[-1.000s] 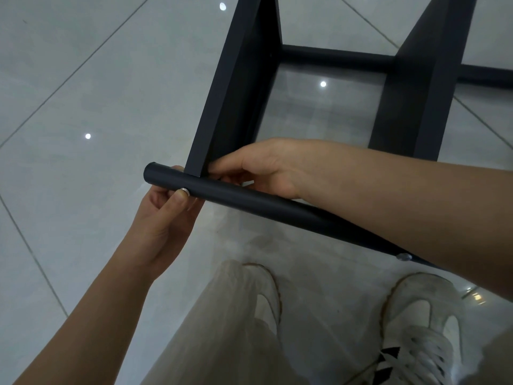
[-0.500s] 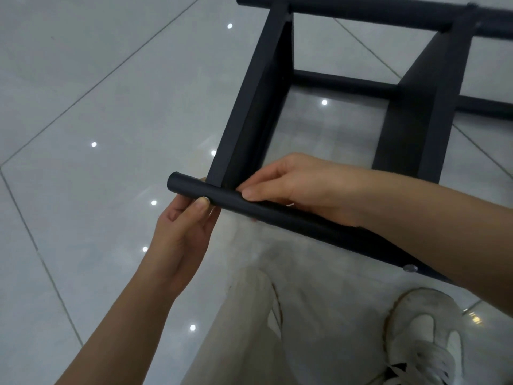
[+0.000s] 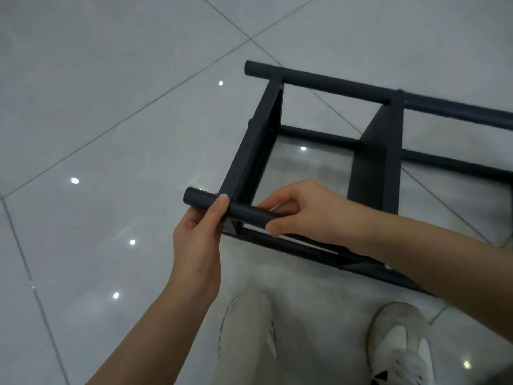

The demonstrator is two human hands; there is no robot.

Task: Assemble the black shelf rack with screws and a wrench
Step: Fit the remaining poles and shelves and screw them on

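Both hands [image 3: 302, 212] gripping rack's [image 3: 374, 162] near tube [image 3: 244, 212]

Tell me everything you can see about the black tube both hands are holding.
The black tube is round, matte and looks like metal. It runs slanting along the rack's near edge, its blunt left end free. The left hand wraps it there; the right hand pinches it further along. A black panel meets it between them.

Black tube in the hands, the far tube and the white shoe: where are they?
near black tube [image 3: 244, 213], head view, bare middle between hands
far black tube [image 3: 333, 84], head view, mid-length
white shoe [image 3: 399, 343], head view, toe
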